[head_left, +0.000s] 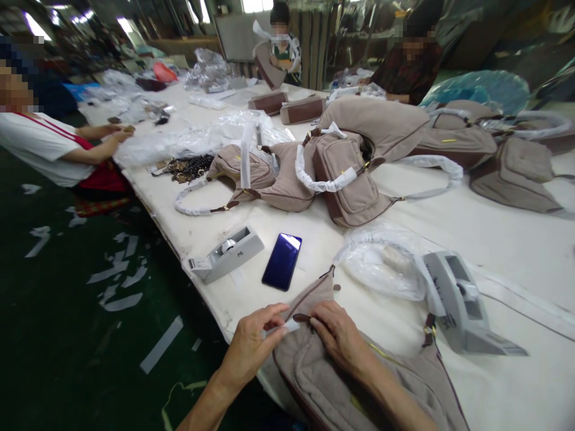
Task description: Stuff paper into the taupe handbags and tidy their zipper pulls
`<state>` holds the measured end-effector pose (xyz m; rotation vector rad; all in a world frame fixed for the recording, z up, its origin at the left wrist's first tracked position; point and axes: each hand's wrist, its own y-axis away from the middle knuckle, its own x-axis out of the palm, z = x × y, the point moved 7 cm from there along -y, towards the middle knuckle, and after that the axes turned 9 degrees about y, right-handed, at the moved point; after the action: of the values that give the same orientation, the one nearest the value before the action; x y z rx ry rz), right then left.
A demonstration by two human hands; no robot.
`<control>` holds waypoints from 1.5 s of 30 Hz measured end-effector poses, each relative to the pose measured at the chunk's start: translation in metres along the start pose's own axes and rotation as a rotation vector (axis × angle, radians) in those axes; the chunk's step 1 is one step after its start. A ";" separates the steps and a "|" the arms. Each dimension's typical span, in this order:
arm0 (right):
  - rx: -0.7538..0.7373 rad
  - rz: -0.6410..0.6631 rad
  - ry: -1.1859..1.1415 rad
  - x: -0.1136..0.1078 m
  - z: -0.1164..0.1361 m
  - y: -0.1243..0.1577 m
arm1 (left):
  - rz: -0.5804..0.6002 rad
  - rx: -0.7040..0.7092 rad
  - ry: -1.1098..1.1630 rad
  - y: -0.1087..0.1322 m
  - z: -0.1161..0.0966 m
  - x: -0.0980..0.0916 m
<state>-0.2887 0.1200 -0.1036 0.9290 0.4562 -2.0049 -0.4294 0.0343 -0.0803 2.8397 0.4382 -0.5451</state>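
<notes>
A taupe fabric handbag [314, 365] with brown trim and a yellow zipper lies at the table's near edge. My left hand [256, 338] is closed, pinching a small whitish strip [291, 326] between thumb and fingers beside a brown tab [300, 318] on the bag. My right hand [339, 335] grips the bag's fabric next to that tab, thumb and fingers pressed together. The bag's strap wrapped in white film [433, 293] arcs away to the right. The lower part of the bag is partly hidden by my right forearm.
Two grey tape dispensers [238, 251] [462, 299] and a dark blue phone [282, 261] lie around the bag. Beyond are more taupe bags [350, 185], dark chains [186, 169] and clear plastic [202, 134]. Several people work around the table; white scraps [162, 344] litter the green floor.
</notes>
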 end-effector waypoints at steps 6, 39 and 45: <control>-0.018 -0.014 0.004 -0.002 0.001 -0.001 | -0.016 -0.031 -0.008 -0.003 0.002 -0.001; -0.045 -0.127 0.137 -0.001 0.001 0.006 | -0.096 -0.101 -0.024 0.002 0.011 -0.010; -0.054 -0.136 0.123 -0.002 0.002 0.008 | -0.089 -0.085 -0.036 0.003 0.009 -0.005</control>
<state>-0.2822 0.1158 -0.1003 1.0144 0.6543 -2.0537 -0.4359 0.0278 -0.0859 2.7351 0.5693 -0.5792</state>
